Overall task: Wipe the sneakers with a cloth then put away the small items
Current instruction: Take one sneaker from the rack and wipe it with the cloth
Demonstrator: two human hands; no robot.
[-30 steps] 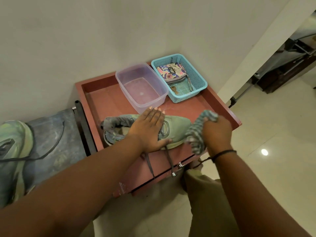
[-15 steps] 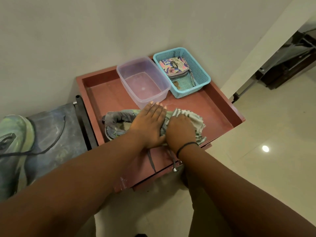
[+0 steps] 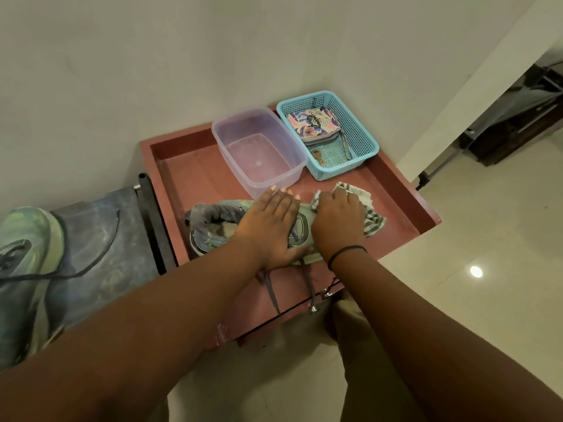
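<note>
Since a second ago the right hand [image 3: 338, 222] brings the cloth [image 3: 370, 222] onto the sneaker's [image 3: 213, 216] toe and grips it bunched while the left hand [image 3: 271, 228] presses flat beside it — wiping underway, second sneaker [image 3: 27, 257] and small items [image 3: 316, 124] apparently left.

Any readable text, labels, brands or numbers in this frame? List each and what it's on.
None readable.
Sneaker: a round mark on its side, no letters legible, mostly covered by the left hand and the right hand.
Pouch in the basket: floral print only, no words.
Tub: no label visible.
Cloth: stripes only.
</note>
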